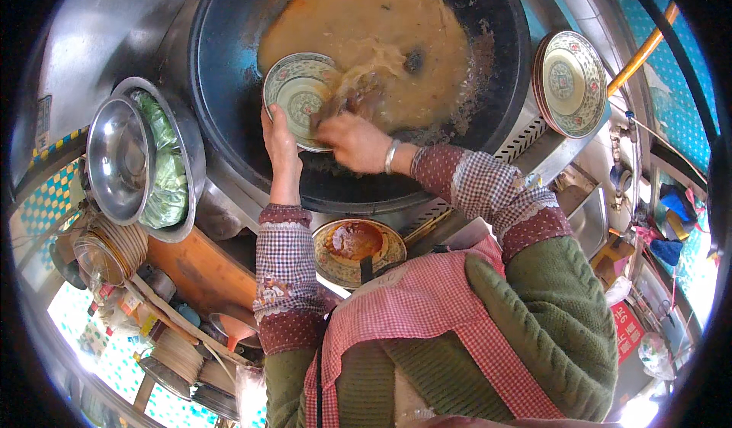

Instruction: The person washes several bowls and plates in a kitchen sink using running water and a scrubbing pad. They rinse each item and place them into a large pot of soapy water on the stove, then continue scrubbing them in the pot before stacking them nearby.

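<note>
My left hand point(281, 145) grips the near-left rim of a patterned ceramic plate point(294, 87), tilted over a large black wok point(229, 119). Cloudy brown water point(343, 22) fills the middle of the wok. At the plate's right edge, my right hand point(363, 145) is closed around a dark brown cloth or scrubber point(346, 104); motion and splashing water blur it. A small dark lump point(414, 60) shows in the water to the right.
Stacked matching plates point(573, 84) stand right of the wok. On the left are a steel bowl point(117, 159) and a basin point(197, 170) with bagged greens point(160, 165). Nearest my body, a patterned plate point(331, 268) bears a reddish-brown bowl point(357, 240), beside chopsticks point(429, 225).
</note>
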Available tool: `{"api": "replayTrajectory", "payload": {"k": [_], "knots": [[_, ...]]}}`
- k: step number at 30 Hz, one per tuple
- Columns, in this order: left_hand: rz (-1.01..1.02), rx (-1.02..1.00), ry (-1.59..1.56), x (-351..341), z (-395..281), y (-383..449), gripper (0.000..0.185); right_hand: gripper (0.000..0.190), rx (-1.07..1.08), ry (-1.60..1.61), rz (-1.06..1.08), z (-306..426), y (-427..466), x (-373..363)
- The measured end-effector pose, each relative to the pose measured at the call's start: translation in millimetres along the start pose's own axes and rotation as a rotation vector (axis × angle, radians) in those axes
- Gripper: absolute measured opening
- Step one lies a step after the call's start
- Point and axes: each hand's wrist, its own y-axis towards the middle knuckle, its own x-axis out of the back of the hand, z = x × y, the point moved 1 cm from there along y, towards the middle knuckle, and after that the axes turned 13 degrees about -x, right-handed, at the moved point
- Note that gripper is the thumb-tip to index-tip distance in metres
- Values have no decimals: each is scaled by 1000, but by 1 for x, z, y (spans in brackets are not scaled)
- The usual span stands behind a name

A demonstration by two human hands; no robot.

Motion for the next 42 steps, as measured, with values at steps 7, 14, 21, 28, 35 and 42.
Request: {"api": "replayTrajectory", "payload": {"k": [7,14,21,28,35,42], "knots": [[-45,-49,61,-30,1,-22,66,25,-124,-449,72,-10,-6,-8],[5,310,-200,-4,31,-14,57,40,70,-288,12,-14,-24,7],[-102,-231,-8,-59,25,-54,69,34,-187,60,-11,10,1,-8],[99,-81,-52,-15,-2,-28,51,22,-35,-500,131,-59,-22,35],[259,-340,450,-3,-23,-27,53,24,186,-138,-258,9,86,92],[214,-479,279,-14,-68,-29,57,35,-358,-204,-163,-40,110,91]]}}
